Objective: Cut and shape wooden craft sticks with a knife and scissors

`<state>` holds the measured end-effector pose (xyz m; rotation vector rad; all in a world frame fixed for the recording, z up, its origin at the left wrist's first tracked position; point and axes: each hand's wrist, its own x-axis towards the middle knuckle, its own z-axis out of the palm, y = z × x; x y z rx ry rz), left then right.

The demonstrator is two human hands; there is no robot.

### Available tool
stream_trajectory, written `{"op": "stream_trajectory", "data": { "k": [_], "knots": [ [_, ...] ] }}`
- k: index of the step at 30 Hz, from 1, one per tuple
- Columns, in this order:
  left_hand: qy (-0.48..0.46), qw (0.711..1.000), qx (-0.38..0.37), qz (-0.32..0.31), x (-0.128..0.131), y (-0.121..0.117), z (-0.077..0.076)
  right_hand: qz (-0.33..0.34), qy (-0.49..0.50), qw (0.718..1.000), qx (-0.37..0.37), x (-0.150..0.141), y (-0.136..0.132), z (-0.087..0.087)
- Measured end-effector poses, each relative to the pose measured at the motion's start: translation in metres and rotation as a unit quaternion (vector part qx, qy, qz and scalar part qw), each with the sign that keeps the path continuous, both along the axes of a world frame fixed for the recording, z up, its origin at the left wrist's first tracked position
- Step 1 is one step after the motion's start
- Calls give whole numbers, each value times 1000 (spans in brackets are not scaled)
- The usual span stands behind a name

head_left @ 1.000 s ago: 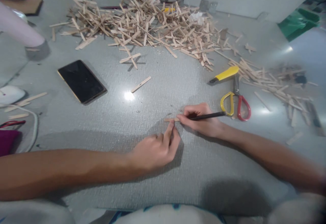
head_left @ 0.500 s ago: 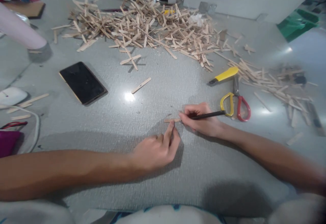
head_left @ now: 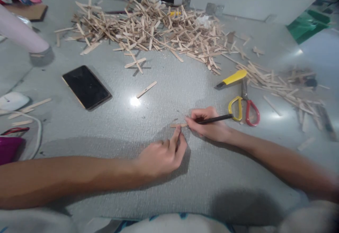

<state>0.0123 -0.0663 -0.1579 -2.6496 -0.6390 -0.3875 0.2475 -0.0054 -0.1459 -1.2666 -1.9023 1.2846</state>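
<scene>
A short wooden craft stick [head_left: 174, 125] lies flat on the grey table [head_left: 106, 130]. My left hand [head_left: 164, 155] presses it down with the index fingertip, its other fingers curled in. My right hand [head_left: 208, 123] grips a slim black pen [head_left: 215, 119] in a writing hold, and its fingertips are at the stick's right end. The pen's tip is hidden by the fingers. Just beyond the right hand lie scissors [head_left: 245, 100] with one yellow and one red handle. A yellow craft knife [head_left: 234, 77] lies above them.
A large heap of craft sticks [head_left: 148, 24] spreads along the back, with more sticks [head_left: 270, 77] at right. One notched stick [head_left: 146, 89] lies mid-table. At left are a phone [head_left: 87, 87], a white mouse [head_left: 13, 100] with its cable, and a pale pink cylinder [head_left: 23, 31].
Hardly anything differs. Both hands keep their places on the stick and the pen, and the view has shifted very slightly.
</scene>
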Motion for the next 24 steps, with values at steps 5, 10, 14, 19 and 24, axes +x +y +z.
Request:
{"op": "stream_trajectory", "data": {
  "k": [5, 10, 14, 19, 24],
  "knots": [
    [-7, 1000, 10, 1, 1, 0, 1, -1, -3, 1000, 9, 0, -1, -1],
    [-13, 1000, 6, 4, 1, 1, 2, -1, 2, 1000, 0, 0, 0, -2],
    [-9, 1000, 9, 3, 2, 1, 3, 10, 13, 1000, -3, 1, 1, 0],
    [-5, 1000, 12, 4, 2, 0, 2, 14, 5, 1000, 16, 0, 0, 1],
    [1, 1000, 6, 0, 1, 1, 1, -31, 72, 996, -31, 1, 3, 9]
  ]
}}
